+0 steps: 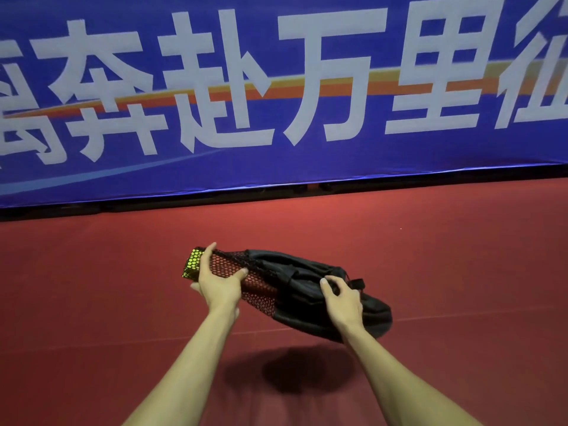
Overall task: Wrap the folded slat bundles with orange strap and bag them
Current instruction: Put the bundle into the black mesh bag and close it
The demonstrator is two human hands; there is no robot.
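Left hand [219, 284]: grasps the mesh end of the bag [295, 272], fingers wrapped round the slat bundle [194, 265] inside.
Right hand [342, 299]: clutches the bag's black fabric at the opposite end.
Slat bundle: in the bag, yellow-green end poking out just past the left hand's fingers.
Bag: held between both hands above the red floor [461, 272].
Beyond the hands: blue banner [384, 155].
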